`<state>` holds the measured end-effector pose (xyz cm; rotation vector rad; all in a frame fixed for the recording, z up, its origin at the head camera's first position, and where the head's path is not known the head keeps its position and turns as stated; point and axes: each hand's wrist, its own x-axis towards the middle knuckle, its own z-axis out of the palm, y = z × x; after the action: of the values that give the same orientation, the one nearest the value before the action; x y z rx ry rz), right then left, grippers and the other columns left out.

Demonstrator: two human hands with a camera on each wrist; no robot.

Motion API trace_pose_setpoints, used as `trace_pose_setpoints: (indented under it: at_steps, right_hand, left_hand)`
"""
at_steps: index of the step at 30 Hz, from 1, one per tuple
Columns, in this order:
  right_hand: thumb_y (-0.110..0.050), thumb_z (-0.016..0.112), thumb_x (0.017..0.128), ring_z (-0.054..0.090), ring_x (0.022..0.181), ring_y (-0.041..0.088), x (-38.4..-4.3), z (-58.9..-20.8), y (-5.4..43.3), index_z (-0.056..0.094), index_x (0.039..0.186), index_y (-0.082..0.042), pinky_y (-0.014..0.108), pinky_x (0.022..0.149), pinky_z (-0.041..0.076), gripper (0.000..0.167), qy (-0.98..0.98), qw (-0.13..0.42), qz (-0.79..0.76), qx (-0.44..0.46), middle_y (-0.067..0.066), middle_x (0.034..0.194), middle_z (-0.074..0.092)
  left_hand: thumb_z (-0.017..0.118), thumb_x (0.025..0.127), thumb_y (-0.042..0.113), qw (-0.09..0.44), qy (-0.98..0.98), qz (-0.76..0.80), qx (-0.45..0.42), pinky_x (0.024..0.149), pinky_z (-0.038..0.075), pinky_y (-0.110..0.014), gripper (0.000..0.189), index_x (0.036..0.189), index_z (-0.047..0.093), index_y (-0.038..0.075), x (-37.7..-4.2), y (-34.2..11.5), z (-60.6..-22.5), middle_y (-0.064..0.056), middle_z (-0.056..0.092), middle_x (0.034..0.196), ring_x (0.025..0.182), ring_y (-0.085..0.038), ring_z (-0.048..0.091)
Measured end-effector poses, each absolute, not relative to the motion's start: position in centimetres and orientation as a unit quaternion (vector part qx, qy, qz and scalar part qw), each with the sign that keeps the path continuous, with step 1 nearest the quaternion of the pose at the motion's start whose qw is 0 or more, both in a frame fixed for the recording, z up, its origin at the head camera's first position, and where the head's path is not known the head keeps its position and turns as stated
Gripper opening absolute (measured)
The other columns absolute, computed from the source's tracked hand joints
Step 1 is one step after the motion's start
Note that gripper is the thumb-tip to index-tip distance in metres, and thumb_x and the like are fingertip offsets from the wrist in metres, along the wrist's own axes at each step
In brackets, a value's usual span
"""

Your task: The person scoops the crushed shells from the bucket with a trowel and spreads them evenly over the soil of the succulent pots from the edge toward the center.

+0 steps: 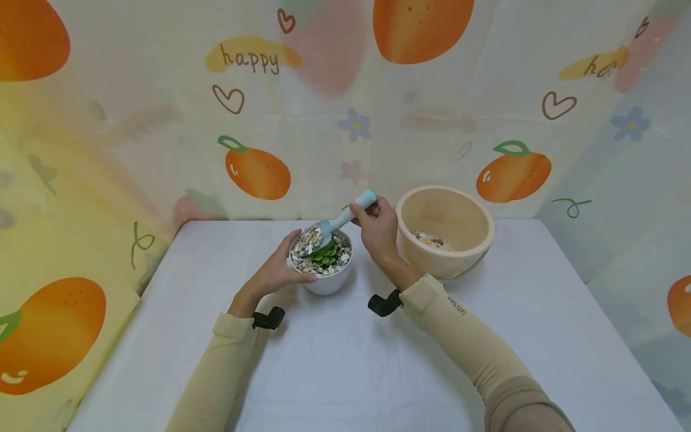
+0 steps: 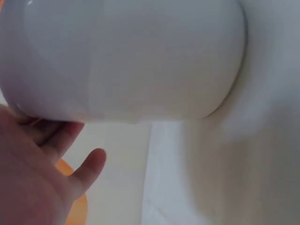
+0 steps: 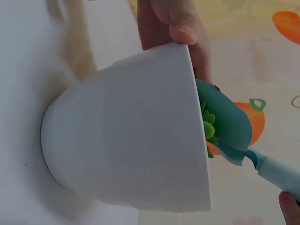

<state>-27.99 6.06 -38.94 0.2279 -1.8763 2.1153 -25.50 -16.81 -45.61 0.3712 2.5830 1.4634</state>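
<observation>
A white flowerpot (image 1: 327, 283) stands upright on the table, holding pale pebbles (image 1: 308, 240) and a green succulent (image 1: 326, 257). My left hand (image 1: 278, 269) grips the pot at its rim from the left, thumb along the near side; the left wrist view shows this hand (image 2: 35, 173) beside the pot wall (image 2: 136, 61). In my right hand (image 1: 378, 231) is the handle of a light blue garden trowel (image 1: 345, 217). Its blade (image 3: 229, 115) rests over the pot, against the pebbles and beside the leaves. The right wrist view shows only a fingertip of that hand.
Right of the pot, close to my right wrist, stands a large beige bowl-shaped planter (image 1: 445, 261) with a few pebbles (image 1: 430, 240) at its bottom. A white cloth covers the table (image 1: 345, 372). Printed curtains (image 1: 345, 138) hang behind and at both sides.
</observation>
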Motion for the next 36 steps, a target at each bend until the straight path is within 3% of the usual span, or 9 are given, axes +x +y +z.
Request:
trace_pose_setpoints:
  at_steps: [7, 11, 19, 29, 36]
  right_hand:
    - [-0.003, 0.066, 0.091, 0.069, 0.098, 0.035, -27.9, -38.7, 6.1, 0.059, 0.115, 0.01, 0.028, 0.079, 0.059, 0.029, -0.655, 0.145, 0.735, 0.094, 0.03, 0.102, 0.066]
    - [-0.003, 0.066, 0.091, 0.07, 0.097, 0.033, -27.9, -38.4, 6.4, 0.058, 0.116, 0.01, 0.029, 0.079, 0.059, 0.029, -0.652, 0.141, 0.738, 0.098, 0.029, 0.103, 0.066]
    - [-0.001, 0.066, 0.09, 0.069, 0.091, 0.023, -27.8, -38.4, 6.5, 0.058, 0.117, 0.01, 0.029, 0.079, 0.059, 0.03, -0.642, 0.126, 0.752, 0.08, 0.028, 0.102, 0.066]
    - [-0.002, 0.066, 0.091, 0.069, 0.092, 0.024, -27.7, -38.7, 6.6, 0.057, 0.118, 0.011, 0.028, 0.08, 0.059, 0.031, -0.643, 0.126, 0.751, 0.084, 0.028, 0.103, 0.066]
    - [-0.001, 0.065, 0.091, 0.07, 0.094, 0.031, -27.5, -38.1, 6.8, 0.058, 0.115, 0.011, 0.028, 0.078, 0.059, 0.028, -0.658, 0.138, 0.735, 0.091, 0.031, 0.103, 0.066]
  left_hand:
    - [0.09, 0.066, 0.036, 0.044, 0.863, 0.495, 0.087, 0.116, 0.022, -0.06, 0.121, 0.156, 0.013, 0.01, -24.5, -15.8, -45.9, -0.018, 0.021, 0.159, 0.146, -0.036, 0.023]
    - [0.089, 0.065, 0.041, 0.035, 0.875, 0.476, 0.083, 0.115, 0.024, -0.061, 0.123, 0.156, 0.013, 0.009, -24.1, -15.5, -45.7, -0.02, 0.022, 0.157, 0.145, -0.037, 0.024]
    - [0.088, 0.068, 0.034, 0.058, 0.874, 0.464, 0.133, 0.116, 0.023, -0.061, 0.12, 0.156, 0.011, 0.008, -25.0, -16.7, -45.4, -0.021, 0.02, 0.158, 0.145, -0.039, 0.023]
    - [0.089, 0.066, 0.032, 0.054, 0.867, 0.479, 0.127, 0.115, 0.024, -0.062, 0.119, 0.156, 0.013, 0.01, -25.1, -16.4, -45.7, -0.02, 0.025, 0.157, 0.144, -0.038, 0.027]
    - [0.09, 0.064, 0.041, 0.049, 0.873, 0.477, 0.086, 0.116, 0.025, -0.06, 0.124, 0.156, 0.012, 0.012, -24.2, -15.8, -45.7, -0.016, 0.023, 0.158, 0.144, -0.036, 0.027]
